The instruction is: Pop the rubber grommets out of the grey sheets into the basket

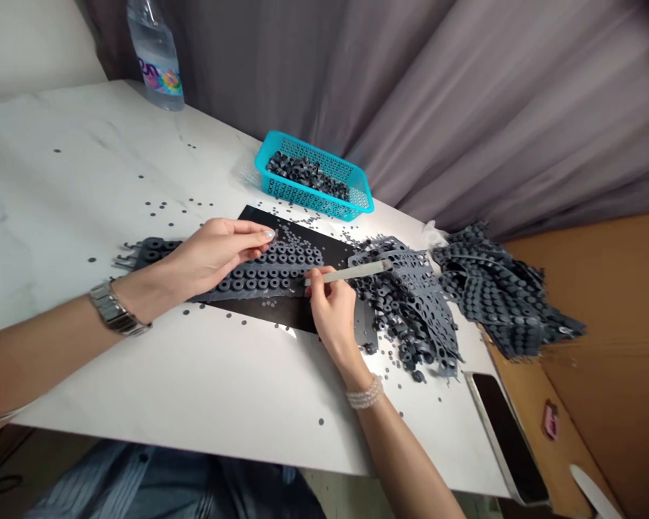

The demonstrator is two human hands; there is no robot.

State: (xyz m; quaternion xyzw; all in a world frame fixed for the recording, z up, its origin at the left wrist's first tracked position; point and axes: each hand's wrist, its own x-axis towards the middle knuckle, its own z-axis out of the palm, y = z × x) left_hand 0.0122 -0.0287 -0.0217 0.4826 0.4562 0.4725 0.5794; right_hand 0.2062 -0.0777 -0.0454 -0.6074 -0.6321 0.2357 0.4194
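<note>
A grey rubber sheet with rows of ring-shaped parts [238,281] lies on a black board [297,313]. My left hand [221,249] is over the sheet, thumb and fingertips pressed together near its upper edge; whatever they hold is too small to make out. My right hand [332,303] is closed around a pale flat stick-like tool [357,272], at the right end of the sheet. Small round grey discs are scattered on the board and around it. Right of my right hand lie punched-out sheets [427,288] and a pile of loose rings [405,335].
A turquoise basket [314,192] of dark rings stands behind the board. A water bottle [159,65] is at the back left. More grey sheets [502,295] and a phone [505,440] lie at the right, beside a cardboard box [611,346]. The table's front edge is near my body.
</note>
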